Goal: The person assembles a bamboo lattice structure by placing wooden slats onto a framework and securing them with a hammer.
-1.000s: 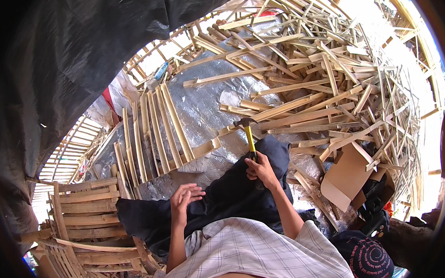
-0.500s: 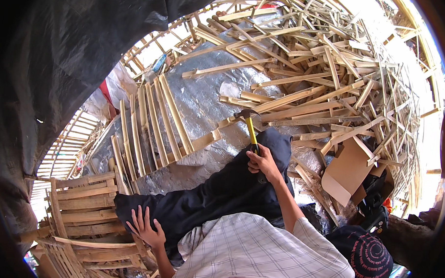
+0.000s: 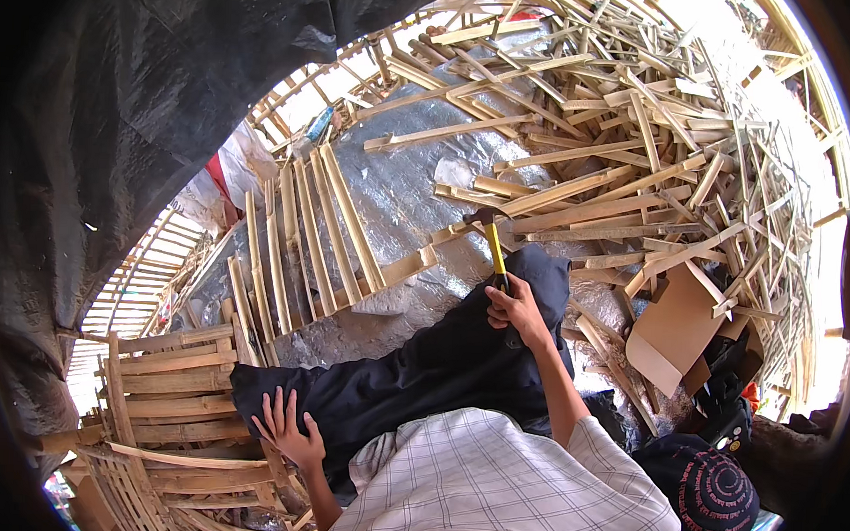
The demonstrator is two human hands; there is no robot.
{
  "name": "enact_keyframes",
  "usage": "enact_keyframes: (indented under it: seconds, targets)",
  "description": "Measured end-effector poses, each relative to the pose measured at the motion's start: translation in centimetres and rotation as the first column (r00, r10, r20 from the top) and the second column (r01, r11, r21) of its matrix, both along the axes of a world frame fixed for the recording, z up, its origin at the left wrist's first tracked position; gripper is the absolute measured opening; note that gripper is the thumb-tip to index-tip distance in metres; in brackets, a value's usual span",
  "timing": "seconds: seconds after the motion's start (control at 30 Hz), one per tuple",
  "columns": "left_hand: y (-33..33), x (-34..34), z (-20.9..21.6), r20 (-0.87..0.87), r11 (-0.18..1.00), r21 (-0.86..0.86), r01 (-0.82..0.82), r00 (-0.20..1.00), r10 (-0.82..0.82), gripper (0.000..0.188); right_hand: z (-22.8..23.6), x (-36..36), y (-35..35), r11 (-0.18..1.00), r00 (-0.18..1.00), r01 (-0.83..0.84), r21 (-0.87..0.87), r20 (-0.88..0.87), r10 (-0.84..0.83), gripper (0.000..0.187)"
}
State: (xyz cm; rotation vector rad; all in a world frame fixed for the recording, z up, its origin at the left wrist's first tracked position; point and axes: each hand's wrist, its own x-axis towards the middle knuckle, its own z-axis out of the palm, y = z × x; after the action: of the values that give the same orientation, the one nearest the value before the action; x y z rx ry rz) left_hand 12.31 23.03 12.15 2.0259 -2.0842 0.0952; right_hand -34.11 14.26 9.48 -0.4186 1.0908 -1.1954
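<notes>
My right hand (image 3: 520, 309) grips a claw hammer (image 3: 497, 249) by its black and yellow handle, above my right knee. The dark hammer head points away from me, near a bamboo rail lying on the ground. My left hand (image 3: 290, 429) rests with fingers spread on the dark trousers (image 3: 403, 358) over my left leg. Beyond that leg, several split bamboo slats (image 3: 319, 236) lie side by side across the bamboo rail (image 3: 401, 269). A finished-looking bamboo slat panel (image 3: 179, 385) stands to the left of my left hand.
A large heap of split bamboo pieces (image 3: 625, 169) fills the far right. An opened cardboard box (image 3: 675, 330) and a dark cap (image 3: 702, 495) are on my right. Grey plastic sheeting (image 3: 390, 185) covers the ground, and a black tarp (image 3: 150, 97) hangs at upper left.
The whole view has shifted slightly, so everything sits a little further right. My hands keep the same poses, the right one still holding the hammer.
</notes>
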Motion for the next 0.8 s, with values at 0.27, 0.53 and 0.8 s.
enact_keyframes:
  seconds: [0.27,0.53,0.8]
  targets:
    - [-0.02,0.17,-0.30,-0.003,1.000,-0.020,0.000,1.000,0.000,0.047,-0.05,0.19,-0.06,1.000,1.000,0.019,-0.010,-0.017,-0.019,0.023]
    - [-0.19,0.01,0.04,-0.021,1.000,-0.022,-0.004,1.000,0.003,0.045,0.11,0.36,0.32,1.000,0.997,0.022,-0.011,-0.073,-0.023,0.022]
    - [-0.20,0.04,-0.01,-0.022,1.000,-0.011,-0.014,1.000,0.013,0.045,-0.07,0.37,0.12,1.000,0.999,0.024,0.002,-0.047,-0.024,0.022]
